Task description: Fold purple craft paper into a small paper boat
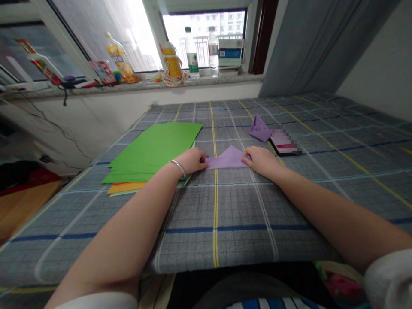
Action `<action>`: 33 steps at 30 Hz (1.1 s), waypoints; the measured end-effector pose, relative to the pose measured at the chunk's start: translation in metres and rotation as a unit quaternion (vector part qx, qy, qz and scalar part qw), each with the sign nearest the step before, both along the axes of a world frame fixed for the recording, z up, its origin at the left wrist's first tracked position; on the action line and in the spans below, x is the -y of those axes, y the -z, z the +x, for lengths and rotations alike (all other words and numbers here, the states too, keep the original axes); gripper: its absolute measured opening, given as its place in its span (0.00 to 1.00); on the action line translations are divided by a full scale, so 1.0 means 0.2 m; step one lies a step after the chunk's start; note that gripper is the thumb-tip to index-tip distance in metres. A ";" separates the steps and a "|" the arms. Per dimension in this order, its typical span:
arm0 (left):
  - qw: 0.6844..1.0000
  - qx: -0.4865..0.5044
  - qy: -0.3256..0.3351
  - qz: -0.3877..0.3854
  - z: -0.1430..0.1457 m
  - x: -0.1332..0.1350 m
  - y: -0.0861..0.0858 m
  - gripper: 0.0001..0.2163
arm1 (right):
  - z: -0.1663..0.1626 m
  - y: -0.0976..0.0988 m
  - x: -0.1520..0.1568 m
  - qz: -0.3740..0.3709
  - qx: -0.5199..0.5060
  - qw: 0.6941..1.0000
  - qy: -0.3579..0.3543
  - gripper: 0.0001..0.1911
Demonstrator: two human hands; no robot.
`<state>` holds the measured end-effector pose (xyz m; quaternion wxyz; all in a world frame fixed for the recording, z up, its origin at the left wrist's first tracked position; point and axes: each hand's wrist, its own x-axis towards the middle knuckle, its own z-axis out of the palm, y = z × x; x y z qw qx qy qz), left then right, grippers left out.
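A sheet of purple paper, folded to a long flat strip with a triangular peak at its far edge, lies in front of me. My left hand pinches its left end between thumb and fingers; a silver bangle circles that wrist. At the opposite end my right hand grips the paper the same way, fingers curled. Beyond the right hand sits a folded purple paper piece, standing up in a point. It touches or overlaps a phone-like flat object, partly pixelated.
A stack of coloured paper, green on top with orange below, lies left of my left hand. The plaid cloth covers the surface. Along the windowsill stand a yellow bottle, clear bottles and boxes.
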<state>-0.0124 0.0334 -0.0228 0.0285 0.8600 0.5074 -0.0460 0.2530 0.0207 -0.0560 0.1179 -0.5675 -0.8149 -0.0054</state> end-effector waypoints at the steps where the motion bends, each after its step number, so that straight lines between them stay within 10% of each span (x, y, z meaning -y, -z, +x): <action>1: 1.000 0.009 -0.007 0.012 0.01 0.01 0.01 0.08 | 0.00 0.00 0.00 -0.001 0.001 1.000 0.000 0.09; 10: 0.968 -0.001 0.113 0.225 0.20 0.19 0.05 0.11 | 0.00 0.02 -0.01 0.000 0.000 1.000 0.003 0.09; 19: 0.982 0.018 0.185 0.026 0.28 0.21 0.15 0.28 | 0.02 0.02 -0.03 -0.007 -0.009 1.000 -0.023 0.08; 33: 0.982 0.029 0.185 -0.013 0.26 0.20 0.15 0.29 | 0.17 -0.01 -0.08 -0.021 -0.006 0.999 -0.030 0.09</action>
